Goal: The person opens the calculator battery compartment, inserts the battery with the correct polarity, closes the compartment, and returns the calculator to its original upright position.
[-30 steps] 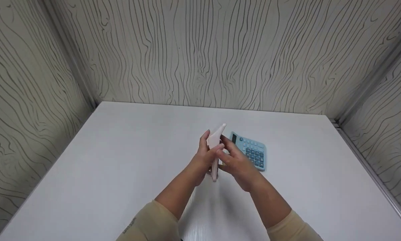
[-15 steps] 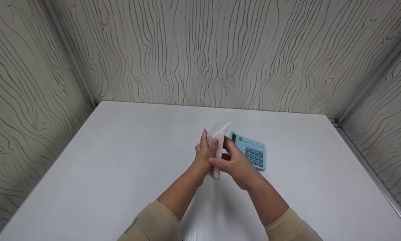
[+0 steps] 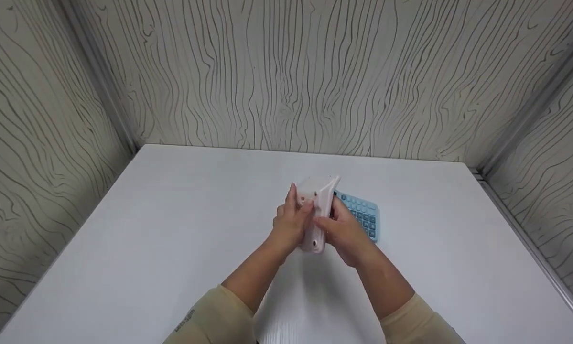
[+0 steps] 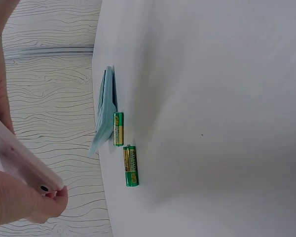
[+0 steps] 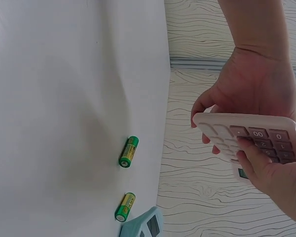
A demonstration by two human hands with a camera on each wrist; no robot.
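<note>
Both hands grip a pale pink calculator (image 3: 324, 205) above the table, tilted, with its back partly showing in the head view. My left hand (image 3: 291, 227) holds its left side, thumb on the back. On its right edge is my right hand (image 3: 347, 235), the thumb on the near side and fingers behind. In the right wrist view, the calculator's keys (image 5: 259, 134) face the camera, and the right hand's (image 5: 281, 180) fingers touch them. Two green batteries (image 4: 118, 129) (image 4: 130, 165) lie on the table.
Behind the right hand, a light blue calculator (image 3: 368, 217) lies on the white table (image 3: 171, 215); the batteries are beside it in both wrist views. Wood-grain patterned walls (image 3: 286, 76) stand at the back and both sides.
The pink calculator has turned from nearly edge-on, showing more of its back, and its top has shifted right. The right hand has moved slightly right with it, and both hands keep hold.
</note>
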